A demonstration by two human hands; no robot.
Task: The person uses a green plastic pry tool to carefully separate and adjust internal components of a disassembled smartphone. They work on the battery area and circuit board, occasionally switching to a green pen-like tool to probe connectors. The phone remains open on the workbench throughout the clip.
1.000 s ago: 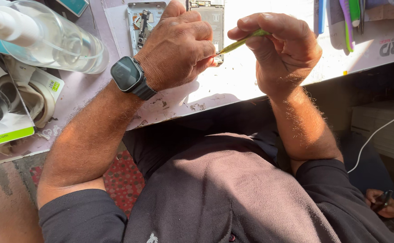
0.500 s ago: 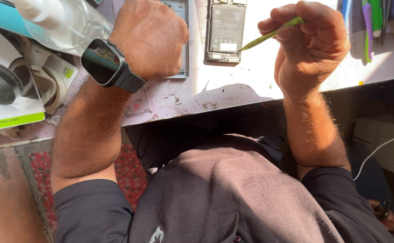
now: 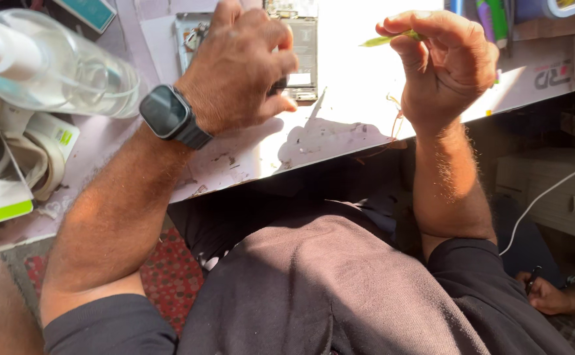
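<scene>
Sunlit and scuffed, the pale tabletop [image 3: 340, 141] carries an opened phone [image 3: 297, 39], its flat rectangular body lying with the long axis running away from the person, its bare metal and circuit parts showing. Left hand [image 3: 238, 72], a dark smartwatch [image 3: 169, 115] on its wrist, rests curled over the phone's near edge, touching it, though what its fingers pinch is hidden. Right hand [image 3: 445, 62], raised just to the right of the phone, pinches a thin green plastic tool [image 3: 389, 39] whose tip points left toward it; clear glass jars [image 3: 70, 66] stand far left.
</scene>
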